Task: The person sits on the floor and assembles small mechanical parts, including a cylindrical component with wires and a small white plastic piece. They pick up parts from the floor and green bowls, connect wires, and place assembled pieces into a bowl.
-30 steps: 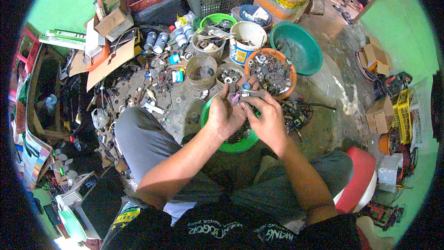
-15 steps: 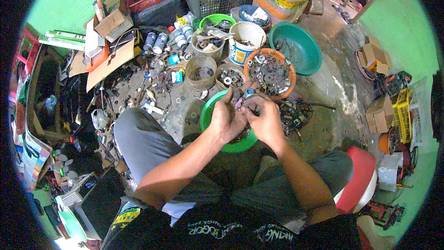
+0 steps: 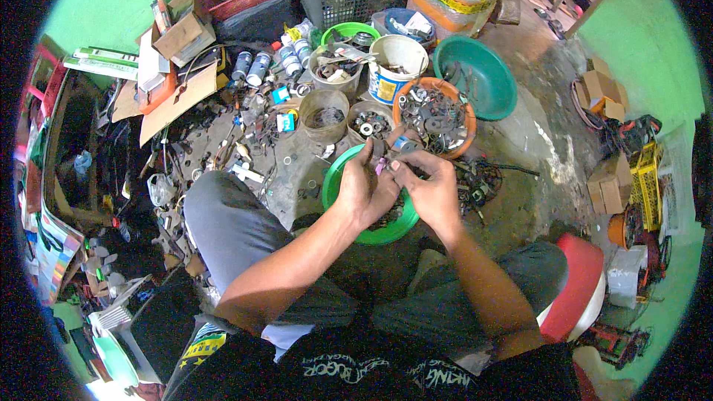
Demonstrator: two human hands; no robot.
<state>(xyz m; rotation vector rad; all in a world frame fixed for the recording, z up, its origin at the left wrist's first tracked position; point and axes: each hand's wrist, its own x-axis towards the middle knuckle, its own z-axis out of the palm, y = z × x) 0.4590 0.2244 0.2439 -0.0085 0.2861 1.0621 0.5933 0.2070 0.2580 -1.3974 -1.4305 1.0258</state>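
over cluttered floor [image 3: 535, 200] and green basin [image 3: 375, 238], kept purple part [image 3: 381, 165] clamped between left hand [image 3: 364, 186] and right hand [image 3: 431, 184]; brought blue-ended part [image 3: 402, 142] further behind right hand, apparently mid-handling; could not tell grip there.

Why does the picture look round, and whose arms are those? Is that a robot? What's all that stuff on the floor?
There's no robot here, just a person using two bare hands. The camera is worn on their head and looks down, so we see almost what they see. Its very wide lens bends straight edges and leaves the corners dark.

The left hand and right hand meet over a bright green bowl. Between them is a small purple piece, too tiny to name, and I can't tell which hand grips it.

On the floor beyond are a white bucket, an orange bowl full of little parts, and a dark green basin.
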